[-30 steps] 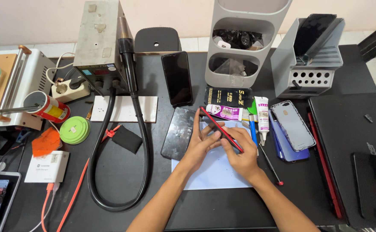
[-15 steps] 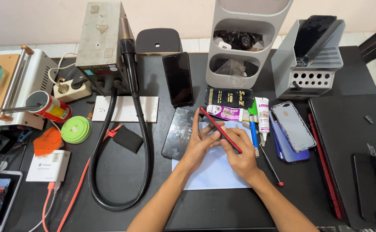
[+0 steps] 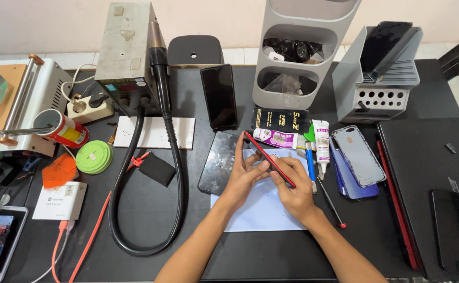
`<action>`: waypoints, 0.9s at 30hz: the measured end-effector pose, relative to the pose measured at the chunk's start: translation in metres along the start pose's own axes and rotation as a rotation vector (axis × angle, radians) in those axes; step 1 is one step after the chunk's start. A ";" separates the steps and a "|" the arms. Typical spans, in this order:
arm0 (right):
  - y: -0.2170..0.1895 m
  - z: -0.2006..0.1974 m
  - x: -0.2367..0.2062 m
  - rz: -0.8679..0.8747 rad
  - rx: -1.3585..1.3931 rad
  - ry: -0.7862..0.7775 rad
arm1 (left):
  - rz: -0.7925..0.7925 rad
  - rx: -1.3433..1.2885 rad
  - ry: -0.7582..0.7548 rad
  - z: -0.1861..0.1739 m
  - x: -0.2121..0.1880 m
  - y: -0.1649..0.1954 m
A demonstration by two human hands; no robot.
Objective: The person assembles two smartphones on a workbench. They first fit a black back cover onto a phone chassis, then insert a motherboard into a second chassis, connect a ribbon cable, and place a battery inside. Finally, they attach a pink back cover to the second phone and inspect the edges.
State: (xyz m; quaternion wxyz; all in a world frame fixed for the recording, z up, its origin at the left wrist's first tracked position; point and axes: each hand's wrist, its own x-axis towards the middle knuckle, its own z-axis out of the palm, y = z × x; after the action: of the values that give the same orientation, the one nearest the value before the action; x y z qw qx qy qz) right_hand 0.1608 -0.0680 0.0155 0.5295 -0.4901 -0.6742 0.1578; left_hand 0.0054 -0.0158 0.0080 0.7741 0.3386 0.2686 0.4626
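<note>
Both of my hands hold a thin smartphone with a red frame (image 3: 268, 156), tilted on edge over a pale blue sheet (image 3: 261, 207) on the black table. My left hand (image 3: 244, 170) grips its left side, fingers reaching up along the upper end. My right hand (image 3: 292, 184) holds the lower right end, thumb on the red edge. A grey phone back panel (image 3: 220, 162) lies just left of my left hand.
A hot-air station (image 3: 126, 50) with black hose (image 3: 173, 157) stands at back left. A dark phone (image 3: 218, 96), grey tiered organiser (image 3: 297, 52), glue tube (image 3: 321, 144), blue tool (image 3: 310, 165), clear phone case (image 3: 359, 154), red-tipped pick (image 3: 332, 204) and a black laptop (image 3: 434, 183) surround the sheet.
The hands and the red-framed phone stay in nearly the same place; my fingers have shifted only slightly along its edge.
</note>
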 end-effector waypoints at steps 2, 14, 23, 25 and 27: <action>0.001 0.000 0.000 -0.015 -0.013 0.003 | 0.001 -0.006 -0.003 0.000 0.000 0.000; 0.000 -0.001 0.004 -0.073 -0.037 0.011 | -0.002 0.022 -0.037 -0.003 0.003 -0.006; 0.003 -0.006 0.010 -0.178 -0.283 0.012 | -0.084 -0.080 -0.147 -0.013 0.006 -0.011; 0.002 -0.003 0.012 -0.211 -0.320 -0.024 | -0.073 -0.089 -0.149 -0.015 0.006 -0.011; 0.000 -0.003 0.012 -0.222 -0.335 -0.082 | -0.065 -0.088 -0.124 -0.015 0.007 -0.013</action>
State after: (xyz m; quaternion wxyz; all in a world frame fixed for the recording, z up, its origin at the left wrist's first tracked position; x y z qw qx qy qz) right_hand 0.1634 -0.0585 0.0235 0.4268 -0.4872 -0.7619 0.0036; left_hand 0.0050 -0.0100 -0.0122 0.8181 0.3234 0.2102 0.4265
